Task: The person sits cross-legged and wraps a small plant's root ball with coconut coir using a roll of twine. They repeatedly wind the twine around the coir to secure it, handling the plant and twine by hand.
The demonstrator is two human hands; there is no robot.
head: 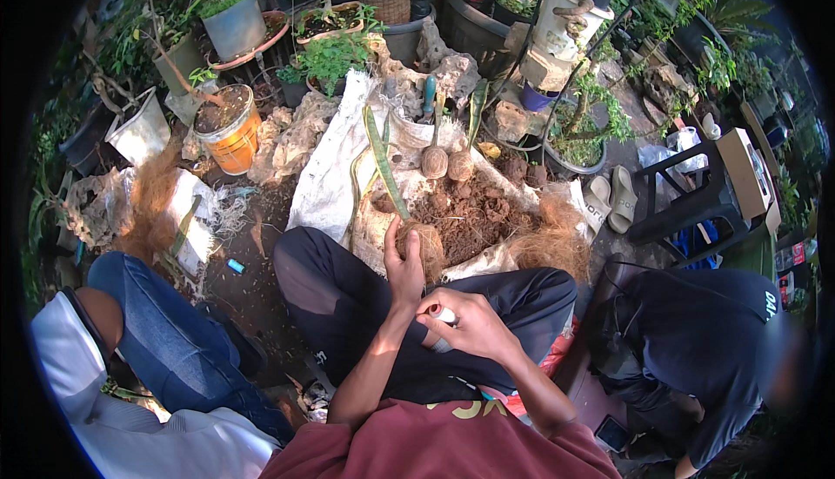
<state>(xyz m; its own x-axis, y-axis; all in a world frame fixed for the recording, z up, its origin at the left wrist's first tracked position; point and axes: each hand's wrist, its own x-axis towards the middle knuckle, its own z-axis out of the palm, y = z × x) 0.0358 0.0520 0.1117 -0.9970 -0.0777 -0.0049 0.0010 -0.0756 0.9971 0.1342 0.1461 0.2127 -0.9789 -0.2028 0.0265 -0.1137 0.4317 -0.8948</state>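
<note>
My left hand (406, 263) holds a fibre-wrapped root ball (427, 250) from its left side, with a long variegated snake plant leaf (383, 164) rising out of it. Close below, my right hand (470, 322) grips a spool of thread (442, 313). Beyond the held ball, brown soil (479, 218) lies heaped on a white woven sack (326, 159). Two more wrapped root balls, one (434, 162) beside the other (460, 166), rest at the heap's far edge with upright leaves. Loose coconut fibre (554, 237) lies to the right of the soil.
A seated person in jeans (163, 322) is at my left; another in dark clothes (704, 348) bends at my right. Rough rocks (293, 139) and an orange bucket planter (228, 133) stand ahead left. Sandals (622, 200) and a black plastic stool (691, 198) are at the right.
</note>
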